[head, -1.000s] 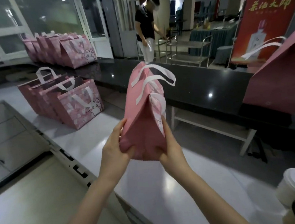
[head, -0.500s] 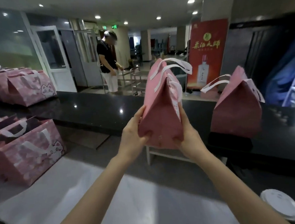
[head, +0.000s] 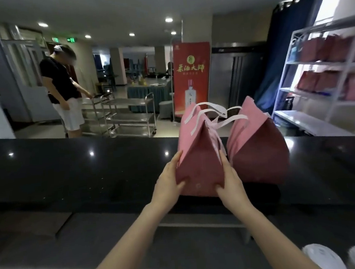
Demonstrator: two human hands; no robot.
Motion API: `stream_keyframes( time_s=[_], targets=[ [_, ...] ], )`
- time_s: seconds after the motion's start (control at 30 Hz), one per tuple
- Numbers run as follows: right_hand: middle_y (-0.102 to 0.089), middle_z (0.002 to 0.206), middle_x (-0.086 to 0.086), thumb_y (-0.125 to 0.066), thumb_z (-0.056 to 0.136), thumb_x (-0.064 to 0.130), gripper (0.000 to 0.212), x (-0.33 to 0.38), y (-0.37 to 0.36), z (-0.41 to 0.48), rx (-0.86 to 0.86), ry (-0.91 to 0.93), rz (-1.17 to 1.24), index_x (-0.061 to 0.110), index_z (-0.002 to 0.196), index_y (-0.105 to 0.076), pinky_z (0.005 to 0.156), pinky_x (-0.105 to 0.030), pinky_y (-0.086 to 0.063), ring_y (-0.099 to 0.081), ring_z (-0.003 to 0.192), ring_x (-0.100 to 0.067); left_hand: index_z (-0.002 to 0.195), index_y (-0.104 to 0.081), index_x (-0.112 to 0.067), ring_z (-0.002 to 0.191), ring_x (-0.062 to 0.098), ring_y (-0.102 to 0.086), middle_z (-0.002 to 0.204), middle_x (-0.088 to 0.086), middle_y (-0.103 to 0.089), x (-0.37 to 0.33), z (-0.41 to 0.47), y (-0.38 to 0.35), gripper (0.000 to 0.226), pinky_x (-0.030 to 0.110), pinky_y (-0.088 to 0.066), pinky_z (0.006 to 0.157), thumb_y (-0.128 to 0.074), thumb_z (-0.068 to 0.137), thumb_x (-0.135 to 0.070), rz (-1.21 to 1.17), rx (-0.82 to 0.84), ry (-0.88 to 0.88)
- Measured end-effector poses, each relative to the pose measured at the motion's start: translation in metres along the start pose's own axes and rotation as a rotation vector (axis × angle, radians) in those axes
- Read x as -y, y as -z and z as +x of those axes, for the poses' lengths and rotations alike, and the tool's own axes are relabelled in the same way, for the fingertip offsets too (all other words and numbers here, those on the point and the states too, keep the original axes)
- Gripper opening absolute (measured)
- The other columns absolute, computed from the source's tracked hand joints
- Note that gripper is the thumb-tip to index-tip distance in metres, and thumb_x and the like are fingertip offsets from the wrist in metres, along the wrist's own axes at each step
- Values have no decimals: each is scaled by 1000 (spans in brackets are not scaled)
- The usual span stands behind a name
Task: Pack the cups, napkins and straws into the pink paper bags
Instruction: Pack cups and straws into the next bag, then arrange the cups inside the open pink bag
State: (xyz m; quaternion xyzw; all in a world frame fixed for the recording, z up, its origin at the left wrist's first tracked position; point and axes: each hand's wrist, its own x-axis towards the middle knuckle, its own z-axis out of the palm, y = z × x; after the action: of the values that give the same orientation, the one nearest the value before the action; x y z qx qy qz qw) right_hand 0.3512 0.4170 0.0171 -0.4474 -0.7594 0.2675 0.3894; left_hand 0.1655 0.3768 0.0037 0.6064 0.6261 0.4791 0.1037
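Observation:
A pink paper bag [head: 199, 153] with white ribbon handles stands folded shut on the raised black counter [head: 79, 169]. My left hand [head: 168, 181] grips its lower left side and my right hand [head: 229, 179] grips its lower right side. Touching it on the right stands a second pink paper bag [head: 258, 149], also closed at the top. Two white cup lids [head: 324, 258] show at the bottom right corner. What is inside the bags is hidden.
A white shelf unit [head: 327, 76] at the right holds more pink bags. Beyond the counter a person [head: 62, 90] in a black shirt stands by steel trolleys [head: 126, 115]. A red banner [head: 192, 78] rises behind the bags.
Both hands have carried the bag forward and to the right, down onto the black counter beside the other bag. The view has swung right, away from the bags on the left.

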Motion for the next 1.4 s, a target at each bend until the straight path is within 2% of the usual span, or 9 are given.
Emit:
stream_keyframes(
  time_s=[0.13, 0.23, 0.5, 0.6, 0.73, 0.9, 1.07, 1.27, 1.4],
  targets=[
    [-39, 142, -7, -52, 80, -10, 99, 0, -11, 25, -57, -46, -85, 41, 151, -5, 91, -20, -35, -48, 118, -21, 144, -13, -52, 114, 15, -56, 134, -5, -49, 10, 28, -3, 95, 42, -51, 90, -69, 79, -11, 82, 35, -9],
    [-40, 141, -10, -52, 80, -10, 96, -2, -17, 36, -80, -84, -109, 39, 151, -8, 95, -28, -40, -49, 121, -28, 145, -11, -50, 113, 19, -56, 134, -3, -48, 16, 40, -4, 92, 43, -51, 87, -69, 82, -16, 127, 53, -14],
    [-44, 141, -8, -59, 83, -2, 83, 2, -17, 28, -120, -106, -155, 30, 150, -22, 100, -31, -39, -50, 122, -27, 146, 0, -51, 111, 22, -57, 135, -4, -45, 18, 32, 6, 90, 44, -51, 84, -65, 87, -31, 187, 112, 6],
    [-48, 137, -5, -64, 87, 11, 74, 9, -6, 7, -137, -86, -228, 26, 149, -28, 96, -34, -43, -52, 119, -24, 147, -16, -43, 105, 18, -58, 127, -6, -49, 17, 13, 25, 74, 40, -52, 81, -61, 89, -36, 260, 101, 21],
    [-53, 127, -1, -63, 88, 19, 50, 20, 6, -27, -150, 23, -430, 20, 136, -48, 82, -39, -52, -53, 113, -23, 130, -47, -32, 104, 14, -56, 113, -9, -58, 14, -25, 60, 42, 33, -50, 75, -59, 89, -33, 490, 74, -33],
    [-56, 123, 7, -60, 91, 25, 33, 55, -9, -67, 144, 222, -535, 24, 124, -58, 88, -32, -47, -50, 113, -16, 116, -57, -26, 101, 16, -54, 105, -6, -59, 10, -91, 107, 25, 28, -38, 64, -52, 91, -32, 773, 82, -37],
    [-58, 119, 5, -55, 90, 25, 32, 101, -61, -109, 498, 345, -579, 28, 122, -57, 87, -35, -49, -55, 111, -19, 104, -61, -23, 101, 21, -55, 102, -2, -61, 16, -181, 165, 21, 31, -39, 68, -49, 91, -34, 927, 98, 173],
    [-61, 121, 3, -54, 90, 24, 31, 166, -148, -156, 678, 510, -524, 28, 121, -58, 89, -38, -51, -58, 108, -20, 103, -61, -24, 102, 20, -58, 105, -4, -63, 40, -289, 265, 20, 32, -47, 76, -50, 90, -36, 930, -5, 444],
    [-59, 120, 0, -51, 92, 21, 31, 215, -206, -178, 743, 619, -512, 25, 122, -57, 86, -37, -51, -57, 106, -22, 106, -61, -25, 105, 18, -57, 110, -7, -63, 59, -339, 327, 20, 31, -43, 75, -51, 91, -33, 977, -79, 539]
  ],
)
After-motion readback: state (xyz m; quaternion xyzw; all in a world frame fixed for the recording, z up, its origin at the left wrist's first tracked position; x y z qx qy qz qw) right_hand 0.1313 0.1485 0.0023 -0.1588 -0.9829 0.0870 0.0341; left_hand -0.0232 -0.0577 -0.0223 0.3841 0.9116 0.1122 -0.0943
